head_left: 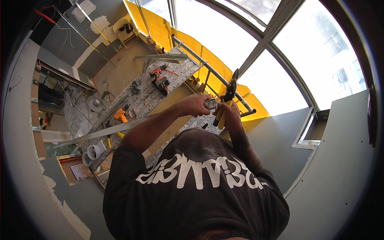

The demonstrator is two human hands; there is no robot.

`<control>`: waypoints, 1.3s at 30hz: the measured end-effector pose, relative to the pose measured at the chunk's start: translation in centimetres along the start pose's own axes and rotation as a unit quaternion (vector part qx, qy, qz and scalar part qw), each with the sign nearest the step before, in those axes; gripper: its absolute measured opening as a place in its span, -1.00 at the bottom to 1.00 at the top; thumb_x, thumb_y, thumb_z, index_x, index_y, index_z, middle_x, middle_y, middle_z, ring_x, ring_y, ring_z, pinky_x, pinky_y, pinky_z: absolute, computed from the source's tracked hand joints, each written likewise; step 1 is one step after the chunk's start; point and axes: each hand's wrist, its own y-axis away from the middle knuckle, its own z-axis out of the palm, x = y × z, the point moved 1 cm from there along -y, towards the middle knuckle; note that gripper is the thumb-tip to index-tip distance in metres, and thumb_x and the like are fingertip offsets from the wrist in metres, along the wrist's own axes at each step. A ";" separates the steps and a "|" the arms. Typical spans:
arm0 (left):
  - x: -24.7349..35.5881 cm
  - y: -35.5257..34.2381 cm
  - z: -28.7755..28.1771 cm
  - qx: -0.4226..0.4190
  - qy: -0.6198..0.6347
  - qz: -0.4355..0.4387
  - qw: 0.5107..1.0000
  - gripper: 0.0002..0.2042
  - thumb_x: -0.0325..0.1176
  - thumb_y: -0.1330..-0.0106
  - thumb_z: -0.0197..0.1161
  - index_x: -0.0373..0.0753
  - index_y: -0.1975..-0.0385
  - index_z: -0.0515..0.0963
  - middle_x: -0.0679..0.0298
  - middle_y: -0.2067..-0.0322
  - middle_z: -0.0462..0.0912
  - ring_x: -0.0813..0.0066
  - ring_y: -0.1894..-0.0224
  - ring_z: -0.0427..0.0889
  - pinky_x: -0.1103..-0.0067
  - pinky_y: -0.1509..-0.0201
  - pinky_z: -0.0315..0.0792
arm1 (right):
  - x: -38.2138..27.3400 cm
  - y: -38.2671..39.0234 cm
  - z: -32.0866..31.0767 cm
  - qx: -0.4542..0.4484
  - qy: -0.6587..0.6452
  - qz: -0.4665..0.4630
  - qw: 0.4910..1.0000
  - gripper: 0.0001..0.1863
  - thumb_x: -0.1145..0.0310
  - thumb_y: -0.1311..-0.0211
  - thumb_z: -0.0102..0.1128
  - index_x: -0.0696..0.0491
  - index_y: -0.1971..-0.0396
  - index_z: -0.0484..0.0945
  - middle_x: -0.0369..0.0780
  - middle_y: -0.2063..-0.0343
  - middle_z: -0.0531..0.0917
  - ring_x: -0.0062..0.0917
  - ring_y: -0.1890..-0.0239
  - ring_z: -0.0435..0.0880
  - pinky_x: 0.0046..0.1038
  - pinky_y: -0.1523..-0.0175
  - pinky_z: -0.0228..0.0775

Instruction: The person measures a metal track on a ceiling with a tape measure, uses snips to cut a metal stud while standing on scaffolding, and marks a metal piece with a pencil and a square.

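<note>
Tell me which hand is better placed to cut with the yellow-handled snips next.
The right hand, most likely: it grips the snips, while the left hand is occupied holding a metal piece beside them.

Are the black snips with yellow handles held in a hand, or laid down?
The snips are held: the right hand is closed around their yellow handles. Whether the dark blades are open or shut, I cannot tell.

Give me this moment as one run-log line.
left hand: holds metal profile | right hand: holds yellow-handled snips | snip blades: clear of profile | nearby: red-and-black drill on perforated platform
</note>
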 end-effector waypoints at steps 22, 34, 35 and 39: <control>0.3 -0.5 -0.3 0.010 -0.062 -0.021 0.998 -0.72 -0.31 -0.16 0.45 -0.34 0.23 0.60 0.22 0.46 0.69 0.51 0.50 0.65 0.52 0.42 0.52 | 0.1 1.9 -1.1 -0.043 0.102 -0.109 0.988 -0.59 0.48 -0.30 0.20 0.16 -0.13 0.41 -0.17 0.23 0.65 -0.49 0.22 0.72 -0.46 0.11 0.58; 0.9 1.1 -0.1 0.238 -0.278 -0.003 0.931 -0.58 -0.10 -0.26 0.35 -0.26 0.02 0.58 0.00 0.23 0.72 -0.03 0.08 0.68 0.19 -0.02 0.48 | -0.6 3.5 -3.4 -0.019 0.393 -0.167 0.904 -0.52 0.39 -0.15 0.29 0.18 -0.08 0.44 -0.12 0.13 0.62 -0.38 0.14 0.65 -0.34 -0.03 0.48; 1.4 1.2 -0.6 0.214 -0.265 0.009 0.940 -0.61 -0.11 -0.25 0.35 -0.27 0.07 0.58 -0.01 0.23 0.72 -0.01 0.08 0.69 0.20 -0.02 0.49 | 0.5 3.3 -5.3 -0.020 0.395 -0.163 0.904 -0.53 0.39 -0.15 0.29 0.17 -0.07 0.44 -0.13 0.12 0.61 -0.37 0.15 0.64 -0.32 -0.04 0.47; 4.4 0.1 -6.0 -0.042 -0.148 0.015 0.988 -0.66 -0.09 -0.20 0.41 -0.28 0.31 0.59 0.17 0.57 0.65 0.38 0.44 0.69 0.41 0.29 0.51 | -0.7 6.2 -5.1 -0.044 0.259 -0.096 0.960 -0.50 0.44 -0.23 0.25 0.15 -0.16 0.38 -0.22 0.14 0.57 -0.57 0.18 0.56 -0.54 0.17 0.47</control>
